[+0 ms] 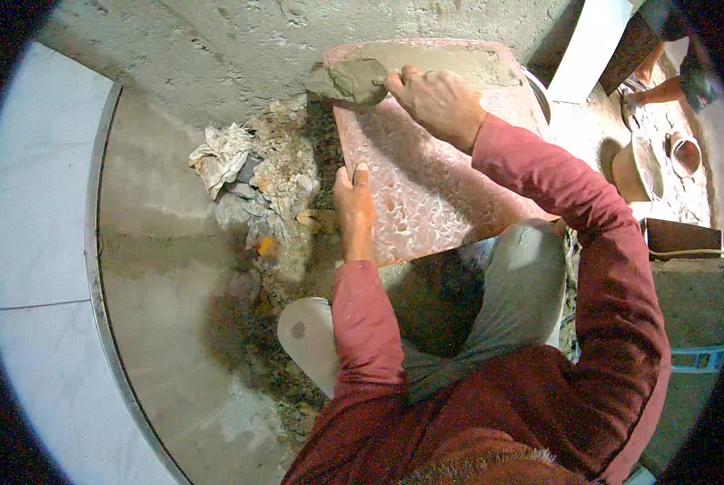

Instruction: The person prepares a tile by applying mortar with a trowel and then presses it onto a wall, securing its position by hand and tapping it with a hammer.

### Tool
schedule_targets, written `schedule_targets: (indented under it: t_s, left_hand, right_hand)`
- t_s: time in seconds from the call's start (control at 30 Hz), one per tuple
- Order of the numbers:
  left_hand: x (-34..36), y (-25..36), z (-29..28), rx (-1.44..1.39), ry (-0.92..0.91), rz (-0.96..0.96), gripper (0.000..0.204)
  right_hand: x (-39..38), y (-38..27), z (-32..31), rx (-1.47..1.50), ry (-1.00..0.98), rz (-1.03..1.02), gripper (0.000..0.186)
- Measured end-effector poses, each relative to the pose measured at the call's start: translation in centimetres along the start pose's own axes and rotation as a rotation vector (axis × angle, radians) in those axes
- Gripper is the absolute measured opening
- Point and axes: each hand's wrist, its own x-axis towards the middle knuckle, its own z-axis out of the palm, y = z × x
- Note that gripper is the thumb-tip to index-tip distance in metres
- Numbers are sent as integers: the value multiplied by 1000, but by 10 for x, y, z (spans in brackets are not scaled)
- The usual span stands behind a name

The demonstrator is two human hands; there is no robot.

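A pink patterned tile or slab (427,194) leans over my knees, with a band of grey mortar (459,61) along its far edge. My right hand (435,105) is closed on a trowel (354,79) whose blade, coated in mortar, lies at the slab's far left corner. My left hand (354,206) grips the slab's left edge, thumb on the patterned face. My knees (524,259) show below the slab.
Rough wall (200,48) behind; rubble and crumpled scraps (220,158) left of the slab; metal-edged white tiling (39,242) at far left. Right: a white board (588,48), buckets (637,170), another person's hand (637,101) and a blue level (693,360).
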Motion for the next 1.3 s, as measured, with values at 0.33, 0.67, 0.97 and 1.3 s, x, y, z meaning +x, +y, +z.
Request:
schedule_targets:
  t_s: [0.33,0.67,0.97,1.3]
  left_hand:
    - [1,0,0,19,13,-30,37]
    - [4,-6,9,-67,53,-7,37]
    - [-3,3,7,-77,-9,23,36]
    - [-5,10,6,-108,-31,-2,35]
  right_hand:
    - [12,-3,15,-516,43,-84,24]
    - [4,45,14,-128,-228,180,28]
    - [-46,31,20,-351,-86,89,24]
    - [-109,164,53,-142,-183,472,17]
